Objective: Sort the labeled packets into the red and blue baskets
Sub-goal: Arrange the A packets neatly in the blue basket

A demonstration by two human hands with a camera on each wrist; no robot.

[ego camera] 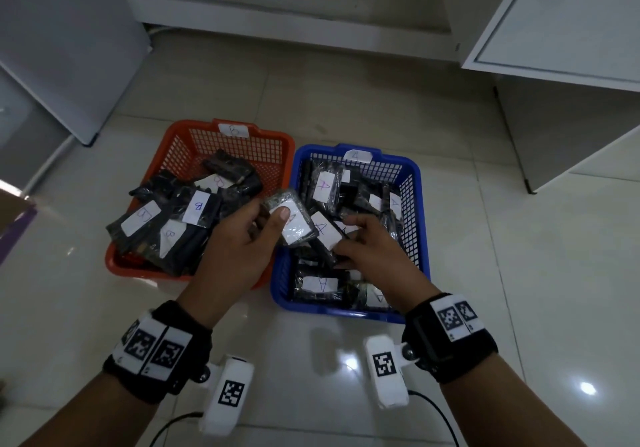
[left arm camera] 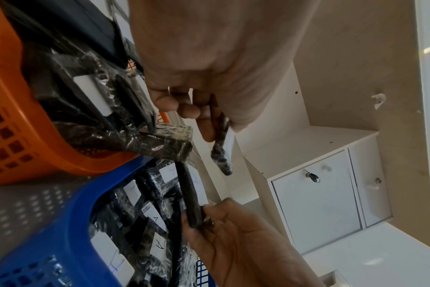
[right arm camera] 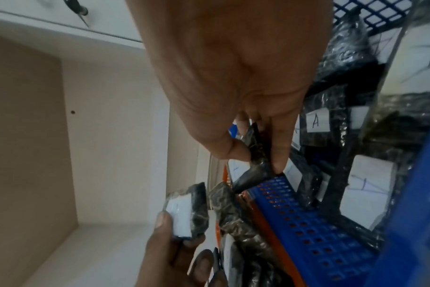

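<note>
While both the red basket [ego camera: 166, 156] and the blue basket [ego camera: 417, 183] already hold many sorted packets, the left hand [ego camera: 235, 239] pinches one more packet [ego camera: 291, 220] above their shared edge, its label seemingly "A", and the right hand [ego camera: 372, 249] grips another packet [ego camera: 327, 232] inside the blue one.

Red basket [ego camera: 173, 156], blue basket [ego camera: 415, 183], black packets [ego camera: 166, 235] with white labels.
</note>
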